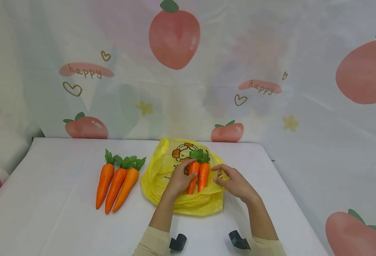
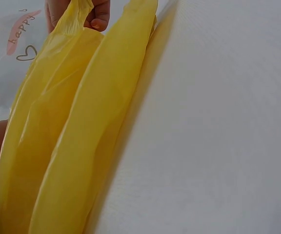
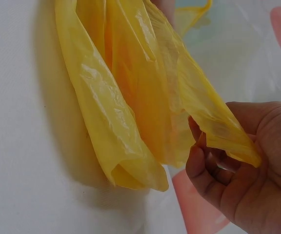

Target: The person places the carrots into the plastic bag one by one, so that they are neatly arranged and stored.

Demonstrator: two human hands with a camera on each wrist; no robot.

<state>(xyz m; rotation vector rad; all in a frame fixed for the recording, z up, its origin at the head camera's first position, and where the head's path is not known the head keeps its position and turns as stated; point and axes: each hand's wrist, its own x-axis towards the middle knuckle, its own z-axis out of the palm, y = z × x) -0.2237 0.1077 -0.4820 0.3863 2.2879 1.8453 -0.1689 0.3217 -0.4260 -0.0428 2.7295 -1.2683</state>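
A yellow plastic bag lies on the table with its mouth toward me and a dark print on its upper side. Two orange carrots with green leaves are side by side at the mouth, a left carrot and a right carrot. Bent fingers and thumb of my left hand overlap the left carrot; I cannot tell whether they grip it. In the left wrist view, bag folds hide most of this hand. At the bag's right edge, my right hand holds the thin plastic between thumb and curled fingers.
Left of the bag, three more carrots lie close together on the white table, leaves pointing away from me. A fruit-printed curtain hangs behind the table. Dark wrist devices sit near both sleeves.
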